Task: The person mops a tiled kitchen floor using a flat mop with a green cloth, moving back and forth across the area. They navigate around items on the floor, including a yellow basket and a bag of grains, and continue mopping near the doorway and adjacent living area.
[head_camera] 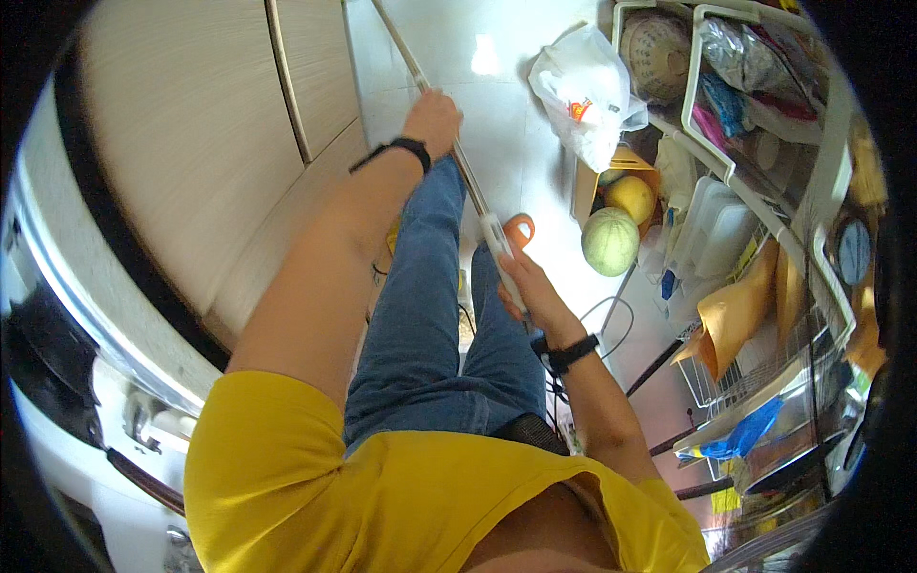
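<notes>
A long, thin metal pole (469,175) with a pale plastic grip (494,233) slants across in front of my legs. My left hand (433,120) is wrapped around its shaft, farther from my body. Lower down, my right hand (536,288) holds the pale grip near the pole's end. The pole runs out of view at the top, so its far end is hidden. Behind the grip shows an orange curved thing (521,228), and I cannot tell what it is. Each wrist wears a black band.
Pale cabinet doors (193,107) and a counter edge (107,315) border the left. On the right floor (494,107) are a white plastic bag (584,93), an orange box (641,170) with yellow fruit (630,199), and a green melon (610,242). A loaded white rack (723,168) stands beside them.
</notes>
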The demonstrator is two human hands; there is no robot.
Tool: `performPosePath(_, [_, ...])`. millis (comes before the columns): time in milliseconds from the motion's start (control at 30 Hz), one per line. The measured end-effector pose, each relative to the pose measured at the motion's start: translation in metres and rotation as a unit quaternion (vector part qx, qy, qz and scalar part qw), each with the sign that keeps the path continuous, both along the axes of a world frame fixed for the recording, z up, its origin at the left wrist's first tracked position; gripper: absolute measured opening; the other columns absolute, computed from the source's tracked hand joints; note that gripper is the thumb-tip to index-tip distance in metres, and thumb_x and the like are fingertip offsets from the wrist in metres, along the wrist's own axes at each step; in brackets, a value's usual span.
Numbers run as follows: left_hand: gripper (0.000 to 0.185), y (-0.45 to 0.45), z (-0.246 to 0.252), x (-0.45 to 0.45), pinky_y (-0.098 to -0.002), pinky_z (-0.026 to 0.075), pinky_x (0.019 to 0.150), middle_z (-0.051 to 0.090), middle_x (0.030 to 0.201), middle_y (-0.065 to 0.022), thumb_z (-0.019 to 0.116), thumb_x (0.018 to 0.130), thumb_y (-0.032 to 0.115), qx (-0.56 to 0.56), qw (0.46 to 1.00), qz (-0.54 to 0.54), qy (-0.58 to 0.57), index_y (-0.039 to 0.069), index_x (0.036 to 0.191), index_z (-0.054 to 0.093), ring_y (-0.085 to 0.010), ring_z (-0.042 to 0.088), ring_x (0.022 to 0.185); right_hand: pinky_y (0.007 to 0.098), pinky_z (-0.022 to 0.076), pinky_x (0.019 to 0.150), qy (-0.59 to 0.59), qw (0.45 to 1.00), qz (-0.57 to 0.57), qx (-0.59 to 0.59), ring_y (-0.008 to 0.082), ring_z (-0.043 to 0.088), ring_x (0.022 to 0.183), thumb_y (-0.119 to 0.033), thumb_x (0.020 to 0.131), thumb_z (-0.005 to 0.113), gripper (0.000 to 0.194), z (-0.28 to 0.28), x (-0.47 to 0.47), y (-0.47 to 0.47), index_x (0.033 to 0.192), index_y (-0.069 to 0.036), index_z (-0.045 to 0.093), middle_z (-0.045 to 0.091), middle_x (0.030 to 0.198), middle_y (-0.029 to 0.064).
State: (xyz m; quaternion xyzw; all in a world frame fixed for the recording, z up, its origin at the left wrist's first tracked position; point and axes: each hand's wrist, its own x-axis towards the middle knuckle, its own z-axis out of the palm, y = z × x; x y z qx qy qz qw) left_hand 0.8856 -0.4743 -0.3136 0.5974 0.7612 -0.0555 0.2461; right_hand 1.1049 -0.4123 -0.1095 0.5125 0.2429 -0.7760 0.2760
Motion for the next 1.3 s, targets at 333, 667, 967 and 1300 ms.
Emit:
performPosePath(333, [0.018, -0.104, 0.046, 0.282, -0.0447, 0.032, 0.100, 0.062, 0.085, -0.0111, 0.051, 0.080, 0.017, -0.068, 0.995, 0.008, -0.077, 0.013, 0.080, 0.068, -0.0269, 0.056, 0.093, 0.0196, 0.0297, 0.033, -0.061, 0.992, 0.107, 0.004, 0.0050, 0.037, 0.039, -0.033, 0.095, 0.046, 0.047, 0.065, 0.253, -0.044, 0.137, -0.013, 0.038, 0.039, 0.056, -0.0047])
performPosePath(667, [0.016, -0.152, 0.090, 0.412, -0.0460, 0.036, 0.096, 0.064, 0.083, -0.0113, 0.055, 0.079, 0.020, -0.131, 0.965, -0.043, -0.223, 0.012, 0.081, 0.069, -0.0292, 0.057, 0.088, 0.0224, 0.0375, 0.044, -0.155, 0.943, 0.285, 0.076, 0.0063, 0.042, 0.049, -0.028, 0.091, 0.054, 0.046, 0.127, 0.359, -0.066, 0.135, -0.017, 0.045, 0.053, 0.070, -0.0002])
performPosePath(967, [0.008, -0.139, 0.065, 0.303, -0.0398, 0.040, 0.089, 0.062, 0.080, -0.0100, 0.059, 0.075, 0.015, -0.091, 0.983, -0.092, -0.127, 0.010, 0.079, 0.064, -0.0264, 0.057, 0.088, 0.0303, 0.0488, 0.077, -0.026, 0.935, 0.217, 0.278, 0.0230, 0.064, 0.092, -0.025, 0.089, 0.058, 0.044, 0.080, 0.306, -0.108, 0.126, -0.004, 0.050, 0.064, 0.103, 0.0201])
performPosePath(1300, [0.008, -0.049, 0.020, 0.253, -0.0440, 0.036, 0.095, 0.059, 0.078, -0.0097, 0.060, 0.072, 0.017, 0.045, 0.987, -0.114, -0.106, 0.013, 0.074, 0.066, -0.0277, 0.055, 0.089, 0.0203, 0.0417, 0.054, -0.078, 0.969, 0.006, 0.234, 0.0091, 0.053, 0.059, -0.028, 0.091, 0.057, 0.044, 0.041, 0.271, -0.102, 0.127, -0.004, 0.050, 0.060, 0.074, 0.0045])
